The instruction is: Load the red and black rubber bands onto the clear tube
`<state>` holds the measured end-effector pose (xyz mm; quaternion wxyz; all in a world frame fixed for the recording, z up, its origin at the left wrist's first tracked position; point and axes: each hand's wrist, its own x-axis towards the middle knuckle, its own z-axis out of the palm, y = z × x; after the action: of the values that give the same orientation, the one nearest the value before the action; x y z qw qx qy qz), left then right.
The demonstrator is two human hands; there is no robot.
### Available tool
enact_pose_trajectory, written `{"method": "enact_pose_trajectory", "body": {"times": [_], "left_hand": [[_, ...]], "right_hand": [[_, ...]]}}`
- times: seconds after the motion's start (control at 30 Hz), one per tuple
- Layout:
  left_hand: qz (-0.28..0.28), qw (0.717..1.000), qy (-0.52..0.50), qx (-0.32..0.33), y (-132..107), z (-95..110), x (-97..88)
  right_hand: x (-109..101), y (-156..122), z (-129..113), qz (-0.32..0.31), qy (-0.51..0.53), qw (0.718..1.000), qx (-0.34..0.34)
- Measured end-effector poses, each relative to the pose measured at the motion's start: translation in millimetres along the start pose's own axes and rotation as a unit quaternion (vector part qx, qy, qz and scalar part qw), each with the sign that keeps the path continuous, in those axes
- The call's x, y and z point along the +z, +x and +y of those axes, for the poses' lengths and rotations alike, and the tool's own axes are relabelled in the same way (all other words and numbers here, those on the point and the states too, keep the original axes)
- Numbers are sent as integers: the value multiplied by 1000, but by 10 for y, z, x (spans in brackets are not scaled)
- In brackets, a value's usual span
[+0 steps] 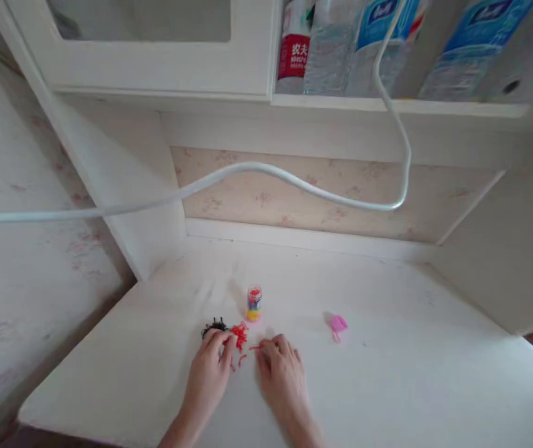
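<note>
On the white desk, my left hand (210, 364) is curled over the edge of a pile of thin red pieces (240, 334). Its thumb and fingers come together, and what lies between them is hidden. A heap of small black pieces (214, 325) shows just beyond its knuckles. My right hand (282, 367) pinches one end of a thin red strip (254, 348), which points left toward the pile. A short, curved red piece (242, 359) lies between the hands. Behind them stands a small clear bottle (254, 303) with red, blue and yellow contents.
To the right lies a small pink item (338, 323) with a loop or tail. A white cable (294, 181) hangs across the view in front of the shelf. Overhead, plastic bottles (331, 50) stand in the cabinet (163, 68). Side panels border the desk (387, 386).
</note>
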<state>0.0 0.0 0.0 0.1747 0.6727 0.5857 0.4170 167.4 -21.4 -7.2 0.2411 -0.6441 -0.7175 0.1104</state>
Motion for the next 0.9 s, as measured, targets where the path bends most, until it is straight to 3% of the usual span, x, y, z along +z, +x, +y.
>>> {"method": "enact_pose_trajectory", "body": {"times": [0.2, 0.37, 0.67, 0.9], "left_hand": [[13, 999, -27, 13, 375, 375, -136], [40, 998, -37, 31, 710, 569, -130], [41, 998, -12, 54, 917, 523, 59], [51, 997, -19, 45, 895, 467, 5]], "right_hand": [[-13, 4, 29, -1, 10, 1000, -27], [-2, 8, 57, 0, 13, 1000, -22], [1, 29, 83, 12, 32, 999, -20], [13, 51, 104, 20, 51, 998, -13]]}}
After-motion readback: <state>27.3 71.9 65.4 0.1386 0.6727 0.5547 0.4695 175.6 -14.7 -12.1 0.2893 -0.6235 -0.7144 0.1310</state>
